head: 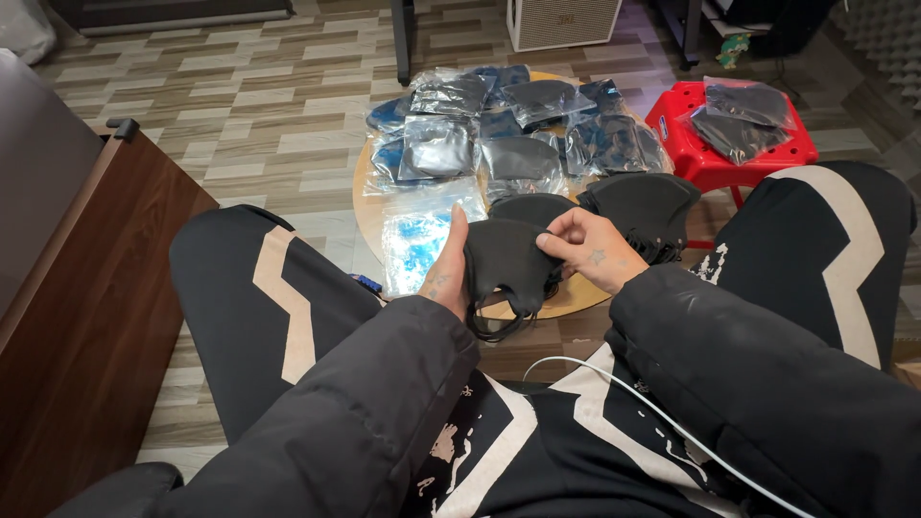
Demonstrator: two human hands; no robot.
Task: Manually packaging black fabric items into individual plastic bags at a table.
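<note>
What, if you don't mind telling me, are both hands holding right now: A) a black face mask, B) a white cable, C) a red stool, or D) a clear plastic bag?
A: the left hand and right hand grip a black mask by its two sides, above the round table.

Pale herringbone wood floor [259,105], dark brown cabinet [77,317] left, red plastic stool [715,158] right.

One red stool [720,153], one round table [369,206], one white speaker box [564,21].
</note>
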